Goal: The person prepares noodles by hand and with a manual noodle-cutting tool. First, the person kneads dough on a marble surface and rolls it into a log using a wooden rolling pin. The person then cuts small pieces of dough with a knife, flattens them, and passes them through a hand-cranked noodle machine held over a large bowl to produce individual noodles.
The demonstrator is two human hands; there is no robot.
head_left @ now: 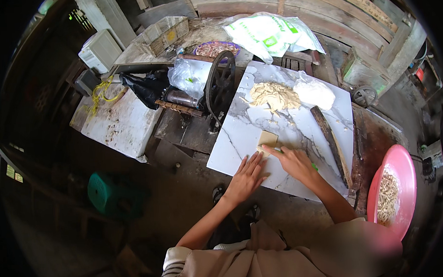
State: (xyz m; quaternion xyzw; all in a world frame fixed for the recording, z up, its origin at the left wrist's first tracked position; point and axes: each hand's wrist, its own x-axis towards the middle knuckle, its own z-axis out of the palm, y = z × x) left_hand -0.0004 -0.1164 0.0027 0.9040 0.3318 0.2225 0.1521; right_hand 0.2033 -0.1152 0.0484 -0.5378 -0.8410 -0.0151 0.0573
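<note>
A small flat block of pale dough (267, 138) lies near the front edge of the marble-patterned tabletop (241, 133). My left hand (247, 175) rests with its fingers spread, the tips at the block's near end. My right hand (294, 163) is closed, its index finger stretched onto the dough. Out of that fist pokes the green end of a slim tool (314, 167); the rest of it is mostly covered. Farther back sit a heap of beige dough (274, 96) and a white bag (314, 90). A dark wooden stick (332, 144) lies to the right of my right hand.
A hand-cranked machine with a large wheel (220, 82) stands left of the tabletop. At right, a pink basin (406, 190) holds pale strips. A purple-rimmed tray (217, 49) and a large white-green sack (274, 34) lie behind. A green stool (100, 191) stands at left.
</note>
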